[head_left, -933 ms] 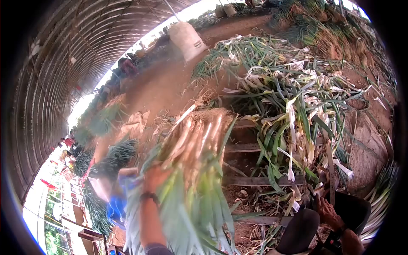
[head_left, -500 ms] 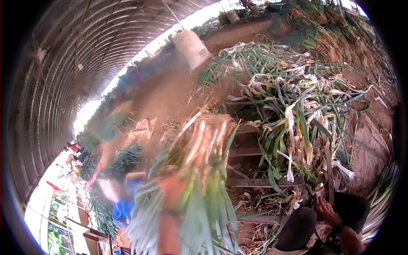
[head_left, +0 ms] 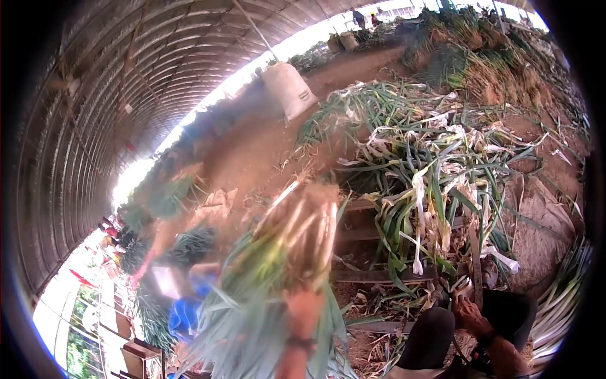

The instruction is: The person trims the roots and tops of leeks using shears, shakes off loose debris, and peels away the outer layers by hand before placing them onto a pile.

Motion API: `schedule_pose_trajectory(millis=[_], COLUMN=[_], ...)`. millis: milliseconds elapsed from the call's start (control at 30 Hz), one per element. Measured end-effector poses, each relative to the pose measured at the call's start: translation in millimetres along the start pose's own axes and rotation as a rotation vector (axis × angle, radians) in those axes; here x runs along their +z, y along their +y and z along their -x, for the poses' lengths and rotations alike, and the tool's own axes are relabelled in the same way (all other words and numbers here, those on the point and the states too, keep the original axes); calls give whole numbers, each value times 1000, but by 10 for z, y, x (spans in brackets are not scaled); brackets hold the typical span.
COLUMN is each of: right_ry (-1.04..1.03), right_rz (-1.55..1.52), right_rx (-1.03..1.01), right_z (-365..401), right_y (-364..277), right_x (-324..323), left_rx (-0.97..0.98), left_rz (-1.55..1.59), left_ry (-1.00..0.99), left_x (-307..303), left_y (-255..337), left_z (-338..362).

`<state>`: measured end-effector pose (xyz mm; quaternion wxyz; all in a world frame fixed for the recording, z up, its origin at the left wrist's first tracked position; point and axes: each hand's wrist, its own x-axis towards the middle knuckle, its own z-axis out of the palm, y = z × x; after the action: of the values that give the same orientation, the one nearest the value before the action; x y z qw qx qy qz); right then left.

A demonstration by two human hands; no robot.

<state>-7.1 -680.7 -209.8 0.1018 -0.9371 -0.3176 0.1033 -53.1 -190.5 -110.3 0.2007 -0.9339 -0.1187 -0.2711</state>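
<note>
My left hand [head_left: 304,308], a band at its wrist, reaches over a large bunch of green onions [head_left: 252,322]. Motion blur smears its fingers, so their grip is unclear. The bunch's pale stems and brown roots point up and away, while its green leaves spread toward the bottom edge. Close to my knees at the lower right, my right hand [head_left: 470,314] is closed around something I cannot make out, with a thin dark part showing beside it. Beyond that hand lies a heap of loose leaves and pale peelings [head_left: 435,189] on dark slats.
A full white sack [head_left: 288,90] stands on the dirt floor at the top. More onions [head_left: 558,309] lie at the right edge. Bundles [head_left: 192,243] and a blue item [head_left: 184,316] are at left. Distant people [head_left: 358,19] show at the top.
My left hand has moved right and slightly down across the leaves, toward the stems on the bunch's right side. My right hand remains closed near my knees. The whole view has shifted slightly.
</note>
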Motion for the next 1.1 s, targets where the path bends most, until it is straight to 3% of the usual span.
schedule_pose_trajectory(millis=[133,167,267,433,567,600,667,733,800,933,1033,1100], right_ry=[62,74,83,73,50,39,15,35,55,79,94,107], right_rz=[32,59,-38,2,-18,-14,28,11,-16,-40,-34,-25], right_rx=[3,2,-30,-2,-10,-15,-39,-35,-35,-25,-30,-29], right_z=[-51,-49,18,-37,-44,-48,-26,-18,-19,-16,-24,-26], right_y=[49,58,-135,-104,-79,-64,1,5,-30,-42,-55,-56], right_x=[157,208,-240,-63,-30,-14,50,21,-6,-15,8,30], left_rx=[-24,46,62,86,177,108,428,145,-181,-69,93,86], left_rz=[175,129,198,276,507,606,234,238,450,446,243,267], left_ry=[-247,-68,-46,-77,-428,-507,-148,-252,-299,-139,-96,-202], left_x=[-157,-151,-361,-554,-761,-763,-989,-709,-753,-300,5,107], left_y=[469,584,901,1076,1044,1010,712,389,186,68,56,86], left_z=[496,605,823,931,742,602,191,30,-253,-429,-569,-706])
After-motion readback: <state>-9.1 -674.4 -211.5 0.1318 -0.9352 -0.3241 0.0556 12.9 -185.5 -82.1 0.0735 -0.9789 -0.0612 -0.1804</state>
